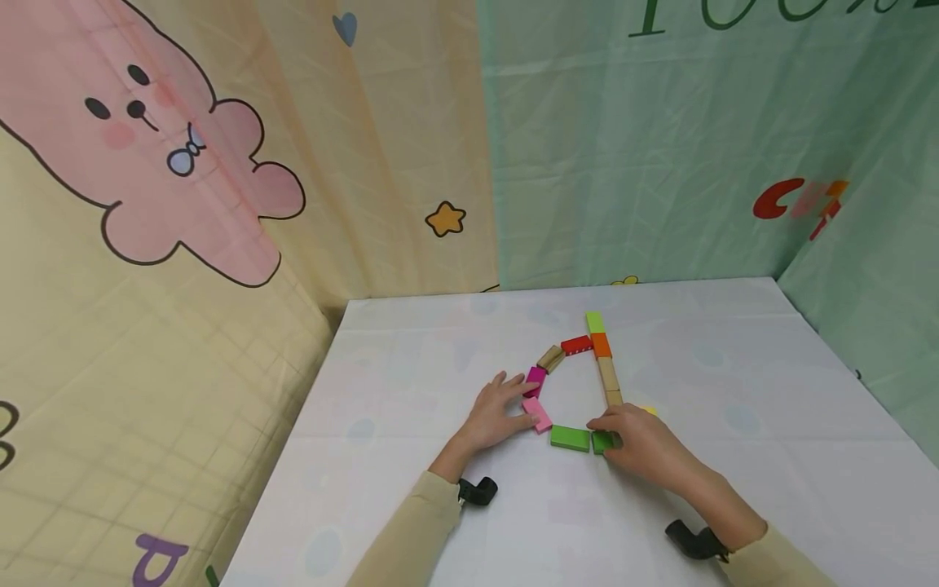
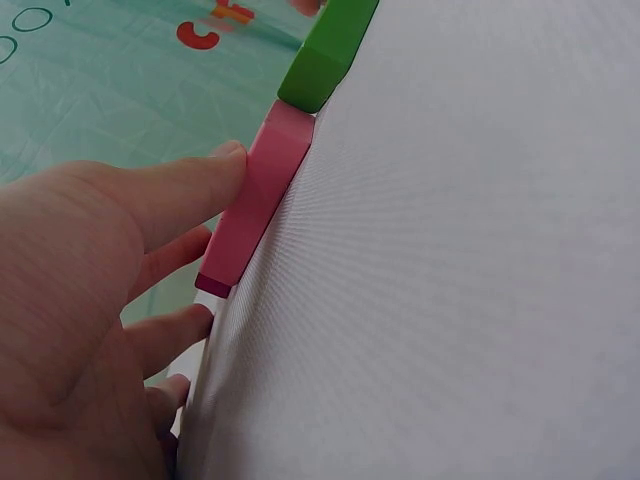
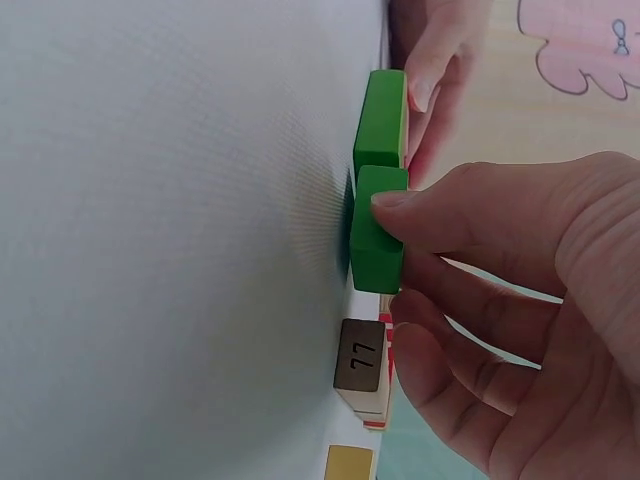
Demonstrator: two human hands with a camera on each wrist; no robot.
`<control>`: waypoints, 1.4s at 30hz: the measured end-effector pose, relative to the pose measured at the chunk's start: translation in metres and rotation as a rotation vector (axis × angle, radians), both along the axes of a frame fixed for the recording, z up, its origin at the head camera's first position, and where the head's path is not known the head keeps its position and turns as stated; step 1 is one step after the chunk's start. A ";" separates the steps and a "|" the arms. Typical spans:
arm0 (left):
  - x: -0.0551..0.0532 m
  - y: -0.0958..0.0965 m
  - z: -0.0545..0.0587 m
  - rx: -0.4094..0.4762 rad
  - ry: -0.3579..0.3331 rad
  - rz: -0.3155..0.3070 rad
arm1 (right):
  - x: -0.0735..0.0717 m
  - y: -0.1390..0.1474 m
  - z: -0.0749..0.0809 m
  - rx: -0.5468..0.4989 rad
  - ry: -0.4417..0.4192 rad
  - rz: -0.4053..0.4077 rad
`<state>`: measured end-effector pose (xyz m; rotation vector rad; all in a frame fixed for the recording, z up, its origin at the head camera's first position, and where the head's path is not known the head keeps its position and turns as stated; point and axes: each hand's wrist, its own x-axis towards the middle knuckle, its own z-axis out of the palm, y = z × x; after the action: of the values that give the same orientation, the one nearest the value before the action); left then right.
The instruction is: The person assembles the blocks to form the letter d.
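Note:
Wooden blocks lie on the table in a closed, D-like outline. At its lower right, my right hand (image 1: 649,444) pinches a green block (image 3: 380,230) between thumb and fingers. Another green block (image 1: 570,438) sits beside it, end toward end. My left hand (image 1: 493,414) rests at the left side with fairly straight fingers. Its thumb touches a pink block (image 2: 262,185), and a fingertip reaches over the magenta block (image 1: 535,380). A tan block (image 1: 551,359) and a red block with white dots (image 1: 577,346) continue the curve upward.
Orange (image 1: 601,345), lime (image 1: 595,322) and tan blocks (image 1: 609,375) form the straight right side. A yellow block (image 1: 650,410) shows partly behind my right hand. In the right wrist view, a dark block end marked 77 (image 3: 360,355) stands near the fingers. Printed cloth (image 1: 396,147) hangs behind the table.

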<state>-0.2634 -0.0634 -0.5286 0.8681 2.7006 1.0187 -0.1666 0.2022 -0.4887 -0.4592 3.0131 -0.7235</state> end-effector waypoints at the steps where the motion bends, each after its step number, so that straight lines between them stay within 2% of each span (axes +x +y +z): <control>1: 0.000 0.000 0.000 -0.003 -0.001 0.000 | 0.000 0.000 0.000 0.001 0.001 0.000; 14: 0.001 0.001 0.001 0.004 0.005 0.000 | -0.001 -0.003 0.002 0.016 0.005 0.014; 24: 0.001 0.001 0.002 -0.010 0.006 0.006 | -0.002 -0.005 0.001 0.015 -0.032 -0.008; 33: 0.002 0.001 0.003 0.002 -0.002 0.007 | 0.000 -0.002 0.005 -0.003 -0.004 -0.006; 42: 0.003 0.000 0.002 0.005 0.007 0.005 | -0.001 0.000 0.009 -0.006 -0.018 -0.033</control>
<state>-0.2607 -0.0631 -0.5269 0.8678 2.7087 1.0265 -0.1679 0.2019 -0.4793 -0.4012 3.0095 -0.7354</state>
